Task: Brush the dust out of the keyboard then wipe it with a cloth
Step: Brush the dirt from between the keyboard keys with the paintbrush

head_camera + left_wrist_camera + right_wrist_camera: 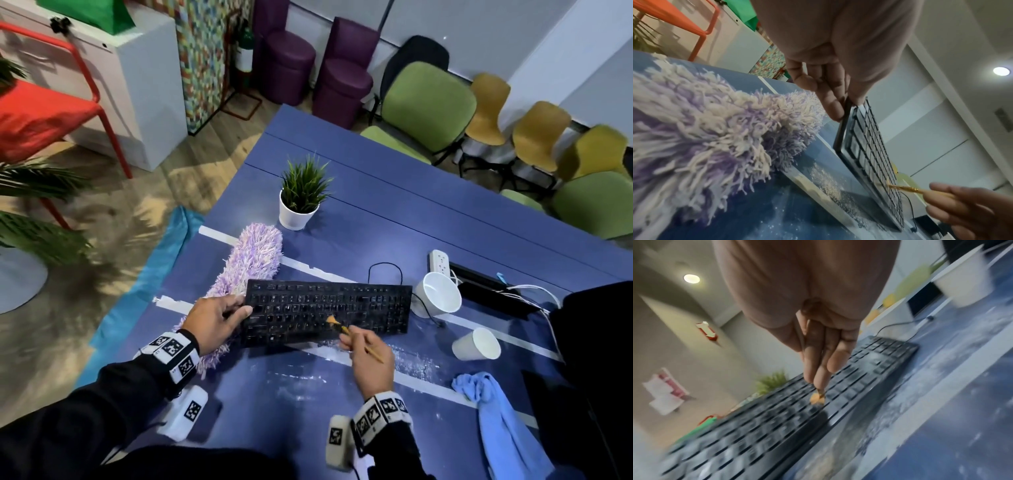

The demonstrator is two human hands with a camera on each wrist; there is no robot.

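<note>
Keyboard [327,313], left edge pinched in left hand [214,320], right hand [368,359] gripping brush [337,323] on its keys, cloth [496,411] near its right.

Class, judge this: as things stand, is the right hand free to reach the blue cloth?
Probably not yet: the right hand grips the brush, though bare table lies between it and the blue cloth.

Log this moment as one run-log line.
stage: brushing | left hand: holds keyboard edge | right hand: brush on keys | cloth: untouched
</note>
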